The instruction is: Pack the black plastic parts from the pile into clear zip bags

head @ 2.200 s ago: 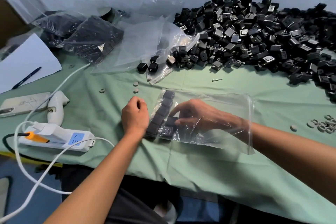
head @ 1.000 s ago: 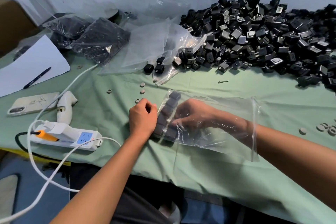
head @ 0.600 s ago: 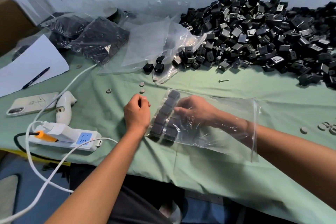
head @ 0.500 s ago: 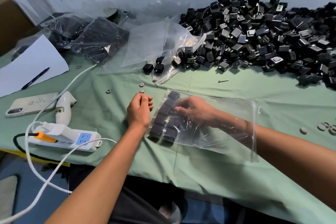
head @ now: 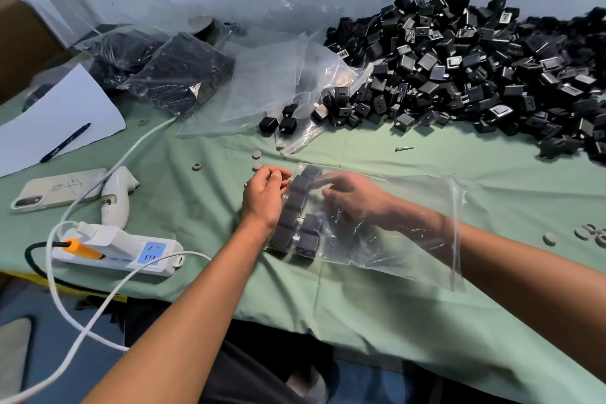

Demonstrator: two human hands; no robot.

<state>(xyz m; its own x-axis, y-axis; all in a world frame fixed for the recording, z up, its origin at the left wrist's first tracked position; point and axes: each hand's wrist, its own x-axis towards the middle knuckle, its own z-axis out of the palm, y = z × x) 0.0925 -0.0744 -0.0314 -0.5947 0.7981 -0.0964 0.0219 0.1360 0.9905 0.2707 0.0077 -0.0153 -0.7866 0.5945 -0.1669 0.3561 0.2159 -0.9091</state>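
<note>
A clear zip bag (head: 400, 239) lies flat on the green cloth in front of me. Inside it, black plastic parts (head: 295, 207) stand in a row along the closed left end, with a short second row (head: 311, 234) beside them. My right hand (head: 354, 197) is inside the bag up to the forearm, its fingers stretched toward the upper parts and blurred. My left hand (head: 264, 193) is outside with its fingers curled, resting against the bag's left end. The big pile of black parts (head: 475, 75) fills the back right.
Filled bags (head: 173, 75) and empty clear bags (head: 278, 85) lie at the back left. A power strip (head: 114, 249), white tool (head: 116, 197), phone (head: 59, 187), paper (head: 49, 108) and pen (head: 65, 143) are on the left. A screw (head: 404, 148) and grey discs (head: 257, 154) dot the cloth.
Inside the bag my right hand has shifted up along the row and its fingers have straightened. My left hand has stayed beside the bag, fingers slightly looser.
</note>
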